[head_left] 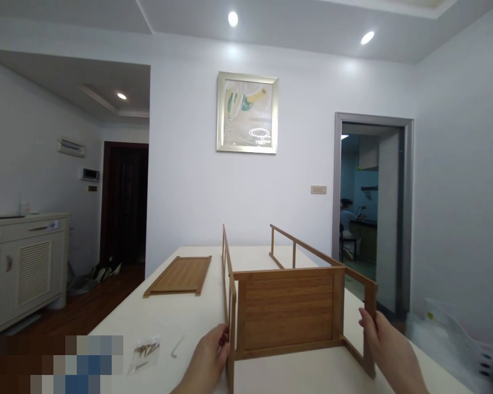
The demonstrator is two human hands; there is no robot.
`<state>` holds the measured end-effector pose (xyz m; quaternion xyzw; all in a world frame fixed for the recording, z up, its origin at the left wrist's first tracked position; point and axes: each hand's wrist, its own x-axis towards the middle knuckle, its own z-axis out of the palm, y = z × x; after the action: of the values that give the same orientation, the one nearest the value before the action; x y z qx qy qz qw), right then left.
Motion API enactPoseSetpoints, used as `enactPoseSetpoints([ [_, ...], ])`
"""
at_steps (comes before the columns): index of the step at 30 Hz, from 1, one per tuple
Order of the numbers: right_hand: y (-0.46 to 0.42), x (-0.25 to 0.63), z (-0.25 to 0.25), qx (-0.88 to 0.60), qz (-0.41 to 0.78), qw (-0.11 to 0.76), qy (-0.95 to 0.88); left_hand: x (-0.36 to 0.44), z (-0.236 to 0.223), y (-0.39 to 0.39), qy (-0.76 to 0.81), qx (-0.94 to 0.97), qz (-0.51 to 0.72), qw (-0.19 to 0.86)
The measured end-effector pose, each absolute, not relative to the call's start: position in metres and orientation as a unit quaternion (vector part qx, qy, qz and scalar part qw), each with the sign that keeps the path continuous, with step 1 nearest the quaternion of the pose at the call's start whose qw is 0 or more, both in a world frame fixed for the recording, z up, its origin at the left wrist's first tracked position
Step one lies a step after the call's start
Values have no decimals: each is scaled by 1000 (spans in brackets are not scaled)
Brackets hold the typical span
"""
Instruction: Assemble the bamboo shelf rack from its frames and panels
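Trouble would most likely begin where the upright panel meets its supports, for this view does not tell you whether anything fastens the joints. Your hands are apart: the left hand closes around the left frame, and the right hand grips the near post of the right frame, with the panel bridging the gap between the frames, toward the right edge of the surface. If the joints are loose and you pull outward, the panel could slip free and drop. Uneven pressure might also twist the frames out of line, since you hold only their near ends and nothing steadies the ends toward the far edge. Shifting everything rightward could carry the right frame over the right edge. On the other side, a wide swing of your left hand may knock the bag of screws or the hex key toward the left edge. The second panel lies flat by the far left corner, where a toppling left frame could strike it.
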<state>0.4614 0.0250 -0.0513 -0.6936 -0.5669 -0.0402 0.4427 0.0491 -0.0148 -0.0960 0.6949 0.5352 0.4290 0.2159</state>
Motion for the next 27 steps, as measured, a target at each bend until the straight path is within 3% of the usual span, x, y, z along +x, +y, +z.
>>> enactPoseSetpoints([
  [14,59,535,-20,-754,8,392,-527,129,-91,-28,520,805,224,178],
  [27,44,560,-15,-755,-31,402,-518,153,-78,-41,515,807,206,201],
])
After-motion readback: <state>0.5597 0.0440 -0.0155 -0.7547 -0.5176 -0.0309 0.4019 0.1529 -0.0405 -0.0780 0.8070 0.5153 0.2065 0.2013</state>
